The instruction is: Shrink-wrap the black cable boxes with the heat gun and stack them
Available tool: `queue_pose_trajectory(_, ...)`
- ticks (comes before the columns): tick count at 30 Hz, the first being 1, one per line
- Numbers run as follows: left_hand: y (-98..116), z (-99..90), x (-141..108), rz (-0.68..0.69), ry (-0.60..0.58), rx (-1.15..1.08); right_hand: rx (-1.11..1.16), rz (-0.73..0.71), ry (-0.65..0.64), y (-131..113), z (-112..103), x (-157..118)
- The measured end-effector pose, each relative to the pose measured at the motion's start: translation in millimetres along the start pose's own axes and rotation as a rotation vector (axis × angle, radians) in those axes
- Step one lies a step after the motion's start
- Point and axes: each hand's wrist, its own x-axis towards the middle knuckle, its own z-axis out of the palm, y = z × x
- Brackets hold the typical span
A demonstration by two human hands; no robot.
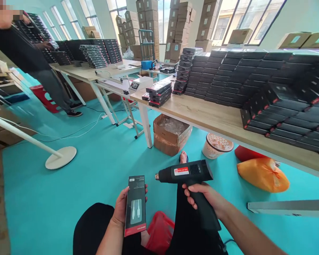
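My left hand (120,205) is wrapped round a slim black cable box (136,191), with its thumb on one long edge and fingertips showing at the other. The box has a red band at its near end and a picture of white cable plugs on its face. My right hand (202,194) grips the handle of a black heat gun (186,171) with a red and white label. The gun's metal nozzle points left, toward the upper part of the box, with a gap between them. Both are held above my lap.
A wooden-topped table (202,108) carries stacked black boxes (218,74). Beneath it stand an open carton (163,136), a patterned bin (215,150) and an orange bag (263,175). A white pole base (60,158) is at left. Another person (37,60) stands by the far table.
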Motion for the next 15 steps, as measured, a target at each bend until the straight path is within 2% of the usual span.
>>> queue_pose_trajectory(3,-5,7.6,2,-0.018,0.009,0.076,0.086,0.035,0.005,1,4,5)
queue_pose_trajectory(7,-10,10.1,11,0.012,0.019,0.154,0.105,0.056,-0.009,1,26,10)
queue_pose_trajectory(11,-12,5.8,15,0.004,0.055,0.206,0.034,0.045,-0.036,4,46,17)
queue_pose_trajectory(15,-12,-2.4,13,0.003,0.036,0.229,-0.107,-0.055,0.038,3,55,22)
